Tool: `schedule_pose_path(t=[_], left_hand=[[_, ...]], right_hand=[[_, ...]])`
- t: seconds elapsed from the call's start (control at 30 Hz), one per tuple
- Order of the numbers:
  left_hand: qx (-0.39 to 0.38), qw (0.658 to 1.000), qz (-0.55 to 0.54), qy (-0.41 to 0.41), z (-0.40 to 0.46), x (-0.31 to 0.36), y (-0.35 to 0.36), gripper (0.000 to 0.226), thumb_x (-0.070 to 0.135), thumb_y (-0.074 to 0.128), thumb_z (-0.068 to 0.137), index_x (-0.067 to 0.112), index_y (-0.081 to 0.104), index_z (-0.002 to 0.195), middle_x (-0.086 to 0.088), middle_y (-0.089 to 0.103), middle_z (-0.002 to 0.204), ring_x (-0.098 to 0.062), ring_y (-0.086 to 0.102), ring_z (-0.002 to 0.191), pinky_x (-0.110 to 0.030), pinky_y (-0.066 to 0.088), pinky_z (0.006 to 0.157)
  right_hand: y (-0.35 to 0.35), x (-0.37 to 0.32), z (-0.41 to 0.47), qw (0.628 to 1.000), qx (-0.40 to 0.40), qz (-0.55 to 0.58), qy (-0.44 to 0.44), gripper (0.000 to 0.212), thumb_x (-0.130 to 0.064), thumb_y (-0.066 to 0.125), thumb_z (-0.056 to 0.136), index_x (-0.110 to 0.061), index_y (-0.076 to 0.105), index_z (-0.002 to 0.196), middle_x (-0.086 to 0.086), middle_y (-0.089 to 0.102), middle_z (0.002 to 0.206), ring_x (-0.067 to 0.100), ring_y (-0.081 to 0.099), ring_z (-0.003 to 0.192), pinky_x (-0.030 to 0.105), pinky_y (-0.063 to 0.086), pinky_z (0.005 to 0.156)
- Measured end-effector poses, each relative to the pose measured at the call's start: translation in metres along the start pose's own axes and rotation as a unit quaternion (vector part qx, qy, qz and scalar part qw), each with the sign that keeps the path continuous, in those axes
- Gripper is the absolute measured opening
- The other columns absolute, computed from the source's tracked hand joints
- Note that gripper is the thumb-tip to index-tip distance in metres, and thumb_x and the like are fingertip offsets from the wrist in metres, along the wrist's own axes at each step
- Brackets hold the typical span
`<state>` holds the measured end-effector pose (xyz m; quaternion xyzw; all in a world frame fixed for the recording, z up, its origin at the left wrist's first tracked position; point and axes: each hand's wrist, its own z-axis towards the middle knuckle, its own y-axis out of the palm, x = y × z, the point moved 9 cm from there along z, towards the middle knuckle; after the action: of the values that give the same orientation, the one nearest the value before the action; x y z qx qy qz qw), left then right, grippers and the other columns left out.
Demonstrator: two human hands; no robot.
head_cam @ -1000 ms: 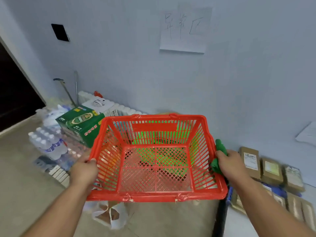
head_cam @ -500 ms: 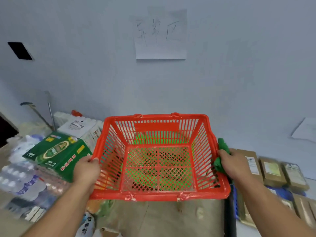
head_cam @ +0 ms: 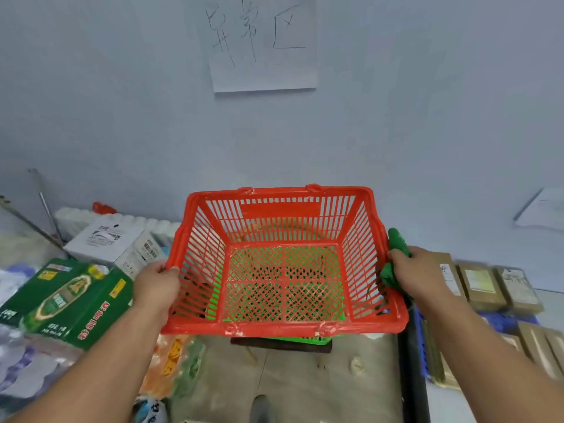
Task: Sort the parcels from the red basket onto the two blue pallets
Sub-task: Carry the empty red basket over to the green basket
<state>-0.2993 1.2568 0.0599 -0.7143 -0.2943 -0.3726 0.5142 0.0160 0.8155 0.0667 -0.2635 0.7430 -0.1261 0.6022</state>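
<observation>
I hold the red basket (head_cam: 283,326) in the air in front of me, and nothing lies inside it. My left hand (head_cam: 157,283) grips its left rim. My right hand (head_cam: 418,276) grips the right rim together with a green cloth (head_cam: 393,261). Through the mesh floor a green basket (head_cam: 305,339) shows directly below. Brown parcels (head_cam: 479,285) lie in rows on a blue pallet (head_cam: 500,320) at the right, against the wall.
A green carton (head_cam: 67,303) and a white box (head_cam: 110,242) stand at the left among packs of bottled water (head_cam: 18,370). A handwritten paper sign (head_cam: 262,44) hangs on the wall ahead. Bare concrete floor (head_cam: 305,380) lies below the basket.
My view has swung right and closer to the wall; the dark doorway at left has gone out of view. The basket stays in both hands, now over the green basket.
</observation>
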Motion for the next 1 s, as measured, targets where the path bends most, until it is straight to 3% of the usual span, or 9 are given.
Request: schedule_pose_path(t=[0.13, 0.27, 0.43, 0.5, 0.6, 0.7, 0.83, 0.93, 1.0], left_hand=[[-0.030, 1.000, 0.001, -0.002, 0.041, -0.004, 0.020, 0.014, 0.014, 0.061, 0.089, 0.019, 0.074, 0.085, -0.010, 0.078, 0.084, -0.036, 0.075, 0.078, -0.056, 0.062, 0.080], [-0.046, 0.999, 0.012, -0.004, 0.084, -0.008, 0.035, 0.015, 0.008, 0.062, 0.092, 0.016, 0.074, 0.087, -0.010, 0.075, 0.087, -0.031, 0.070, 0.078, -0.042, 0.058, 0.077], [-0.086, 0.996, 0.040, 0.001, 0.142, -0.023, 0.063, 0.017, 0.006, 0.059, 0.094, 0.016, 0.073, 0.095, -0.008, 0.072, 0.087, -0.021, 0.062, 0.071, -0.034, 0.045, 0.069], [-0.094, 0.994, 0.051, 0.000, 0.157, -0.031, 0.073, 0.019, 0.005, 0.058, 0.094, 0.018, 0.072, 0.096, -0.007, 0.071, 0.088, -0.019, 0.061, 0.071, -0.033, 0.045, 0.067], [-0.113, 0.991, 0.067, -0.013, 0.172, -0.043, 0.087, 0.019, 0.007, 0.057, 0.098, 0.019, 0.071, 0.097, -0.007, 0.070, 0.088, -0.017, 0.060, 0.069, -0.030, 0.043, 0.059], [-0.125, 0.989, 0.073, -0.027, 0.182, -0.053, 0.101, 0.018, 0.008, 0.058, 0.097, 0.019, 0.072, 0.097, -0.005, 0.070, 0.082, -0.021, 0.062, 0.069, -0.029, 0.046, 0.060], [-0.145, 0.984, 0.094, -0.047, 0.206, -0.085, 0.128, 0.026, 0.024, 0.055, 0.089, 0.023, 0.075, 0.106, 0.000, 0.078, 0.086, -0.026, 0.073, 0.076, -0.044, 0.063, 0.074], [-0.163, 0.978, 0.112, -0.068, 0.222, -0.117, 0.150, 0.022, 0.021, 0.053, 0.094, 0.023, 0.074, 0.098, -0.002, 0.077, 0.085, -0.029, 0.074, 0.077, -0.050, 0.063, 0.075], [-0.161, 0.977, 0.124, -0.066, 0.213, -0.107, 0.153, 0.021, 0.018, 0.053, 0.095, 0.021, 0.073, 0.092, -0.003, 0.077, 0.082, -0.031, 0.073, 0.077, -0.050, 0.062, 0.075]], right_hand=[[0.020, 0.001, 0.007, 1.000, 0.010, -0.015, 0.026, 0.029, -0.020, 0.057, 0.100, 0.000, 0.067, 0.080, 0.013, 0.067, 0.072, 0.029, 0.067, 0.073, 0.033, 0.047, 0.061], [0.052, -0.005, 0.018, 0.998, 0.021, -0.054, 0.037, 0.031, -0.018, 0.059, 0.100, -0.007, 0.062, 0.072, 0.006, 0.062, 0.069, 0.022, 0.063, 0.070, 0.028, 0.038, 0.057], [0.098, -0.002, 0.031, 0.994, 0.029, -0.085, 0.069, 0.026, -0.019, 0.061, 0.099, -0.004, 0.068, 0.079, 0.011, 0.068, 0.074, 0.026, 0.065, 0.072, 0.037, 0.047, 0.069], [0.113, 0.003, 0.037, 0.991, 0.028, -0.095, 0.088, 0.027, -0.023, 0.060, 0.098, -0.003, 0.069, 0.081, 0.012, 0.069, 0.074, 0.026, 0.065, 0.071, 0.036, 0.047, 0.065], [0.130, 0.018, 0.050, 0.987, 0.034, -0.099, 0.121, 0.027, -0.026, 0.061, 0.095, -0.005, 0.070, 0.081, 0.019, 0.074, 0.080, 0.036, 0.072, 0.078, 0.051, 0.059, 0.081], [0.140, 0.020, 0.062, 0.984, 0.039, -0.110, 0.134, 0.024, -0.022, 0.061, 0.099, -0.003, 0.070, 0.088, 0.020, 0.074, 0.087, 0.038, 0.071, 0.085, 0.048, 0.057, 0.085], [0.153, 0.031, 0.085, 0.981, 0.031, -0.123, 0.146, 0.023, -0.022, 0.061, 0.100, -0.003, 0.069, 0.091, 0.016, 0.071, 0.087, 0.032, 0.067, 0.082, 0.041, 0.050, 0.079], [0.163, 0.048, 0.101, 0.978, 0.020, -0.130, 0.164, 0.021, -0.022, 0.062, 0.100, -0.005, 0.069, 0.089, 0.016, 0.072, 0.087, 0.028, 0.066, 0.078, 0.042, 0.052, 0.077], [0.169, 0.059, 0.110, 0.976, 0.011, -0.137, 0.168, 0.021, -0.019, 0.062, 0.101, -0.008, 0.066, 0.084, 0.013, 0.070, 0.081, 0.022, 0.063, 0.072, 0.037, 0.047, 0.067]])
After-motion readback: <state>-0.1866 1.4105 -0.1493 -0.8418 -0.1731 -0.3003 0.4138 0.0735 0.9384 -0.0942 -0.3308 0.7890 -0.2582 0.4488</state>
